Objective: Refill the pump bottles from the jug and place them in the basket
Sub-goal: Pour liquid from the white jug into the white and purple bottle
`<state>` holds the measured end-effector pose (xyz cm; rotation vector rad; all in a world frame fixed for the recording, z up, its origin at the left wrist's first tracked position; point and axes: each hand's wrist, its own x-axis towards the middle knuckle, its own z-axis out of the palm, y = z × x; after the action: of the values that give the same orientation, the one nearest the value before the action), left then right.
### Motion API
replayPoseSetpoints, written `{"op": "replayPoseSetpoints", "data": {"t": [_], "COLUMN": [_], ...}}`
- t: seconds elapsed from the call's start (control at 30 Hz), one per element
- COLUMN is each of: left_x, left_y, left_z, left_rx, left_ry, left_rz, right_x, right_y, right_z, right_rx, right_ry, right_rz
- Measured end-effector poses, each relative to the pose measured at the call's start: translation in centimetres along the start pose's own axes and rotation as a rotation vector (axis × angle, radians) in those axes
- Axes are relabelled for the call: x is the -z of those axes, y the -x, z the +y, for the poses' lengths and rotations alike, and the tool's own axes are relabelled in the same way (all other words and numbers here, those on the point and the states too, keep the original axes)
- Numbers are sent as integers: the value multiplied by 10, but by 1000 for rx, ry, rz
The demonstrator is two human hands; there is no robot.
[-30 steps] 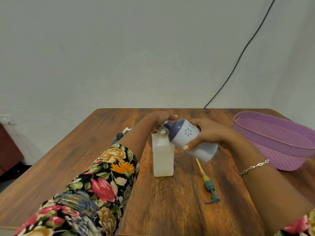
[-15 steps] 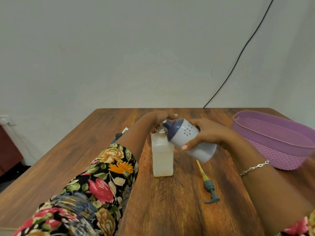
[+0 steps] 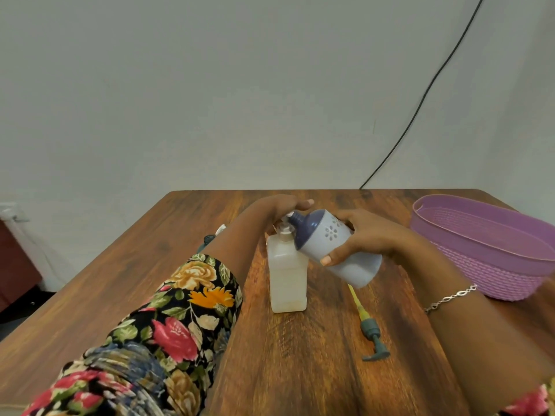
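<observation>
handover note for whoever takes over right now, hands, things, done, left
Right hand grips the pale lilac jug with dark blue top, tilted, spout at the mouth of the translucent square bottle.
Left hand at that bottle's neck; grip hidden.
Grey pump with yellow tube lies on the wooden table beside it.
Purple plastic basket at right; no bottle shows in it.
Left: finish filling, refit pump, basket the bottle.
</observation>
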<state>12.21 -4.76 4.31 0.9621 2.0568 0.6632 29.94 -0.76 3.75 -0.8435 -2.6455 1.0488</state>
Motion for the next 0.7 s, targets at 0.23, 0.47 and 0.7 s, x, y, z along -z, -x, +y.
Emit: {"op": "replayPoseSetpoints", "data": {"t": [0.23, 0.47, 0.7], "left_x": [-7, -4, -9], "left_y": [2, 6, 0], "left_z": [0, -2, -1], "left_rx": [-131, -37, -23], "left_ry": [-244, 13, -38], "left_rz": [56, 59, 73], "right_x": [-3, -2, -2], "right_y": [0, 2, 4], "right_z": [2, -2, -1], "right_rx": [-13, -12, -14], "right_ry": [1, 10, 33], "right_rz": [-20, -3, 5]}}
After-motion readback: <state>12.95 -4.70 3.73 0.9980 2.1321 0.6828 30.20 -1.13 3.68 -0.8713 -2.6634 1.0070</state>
